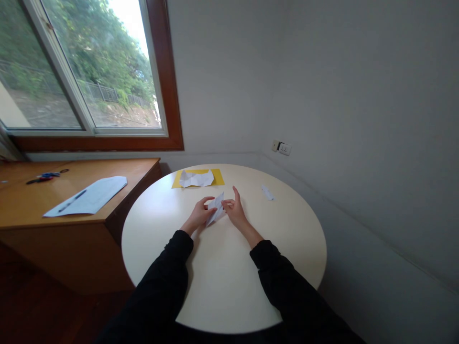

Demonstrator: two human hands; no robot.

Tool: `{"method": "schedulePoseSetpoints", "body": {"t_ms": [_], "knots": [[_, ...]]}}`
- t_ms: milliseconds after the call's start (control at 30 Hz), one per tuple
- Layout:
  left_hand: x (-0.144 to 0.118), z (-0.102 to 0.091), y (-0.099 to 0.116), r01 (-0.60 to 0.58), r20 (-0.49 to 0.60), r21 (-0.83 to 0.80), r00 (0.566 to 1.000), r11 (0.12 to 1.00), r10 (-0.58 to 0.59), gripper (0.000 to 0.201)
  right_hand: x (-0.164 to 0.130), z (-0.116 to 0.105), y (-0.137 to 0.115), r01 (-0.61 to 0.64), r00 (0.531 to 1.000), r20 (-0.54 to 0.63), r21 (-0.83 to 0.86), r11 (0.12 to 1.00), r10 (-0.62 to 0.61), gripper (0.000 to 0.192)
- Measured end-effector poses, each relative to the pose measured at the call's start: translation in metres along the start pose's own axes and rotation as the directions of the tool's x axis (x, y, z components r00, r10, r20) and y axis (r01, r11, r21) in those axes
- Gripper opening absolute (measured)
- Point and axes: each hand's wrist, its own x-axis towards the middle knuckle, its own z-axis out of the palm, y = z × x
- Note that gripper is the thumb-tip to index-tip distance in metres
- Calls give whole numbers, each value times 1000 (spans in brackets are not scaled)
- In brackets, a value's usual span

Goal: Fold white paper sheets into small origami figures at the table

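Note:
A small folded sheet of white paper (215,208) is held tilted just above the round table, between my two hands. My left hand (199,213) grips its left side, with the thumb across the near face and the fingers behind. On the right edge, my right hand (234,210) pinches the paper with thumb and fingertips, while one finger points up, away from it. Creases run across the paper; its far side is hidden from me.
The round cream table (229,277) bears a yellow sheet (218,177) with crumpled white paper (196,178) on it. A small white paper strip (267,192) lies right. On the wooden desk (118,167) are white sheets (103,191), a pen (72,200) and scissors-like items (46,177).

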Motion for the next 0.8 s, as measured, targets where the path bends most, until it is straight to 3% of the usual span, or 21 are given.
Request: {"method": "schedulePoseSetpoints", "body": {"t_ms": [100,200,300,800], "knots": [[-2,2,4,-14,-7,-11,1000,1000,14,56,1,-1,-1,-123,992,0,91,988,123,89],[-5,5,6,-45,18,-18,999,999,45,62,-2,0,-5,-209,975,101,147,967,196,88],[-7,7,8,-38,57,-25,998,999,39,66,-4,1,-7,-190,974,155,162,968,165,88],[-10,11,10,35,148,-31,989,999,-30,66,-2,-1,-5,-122,990,87,169,978,108,87]]}}
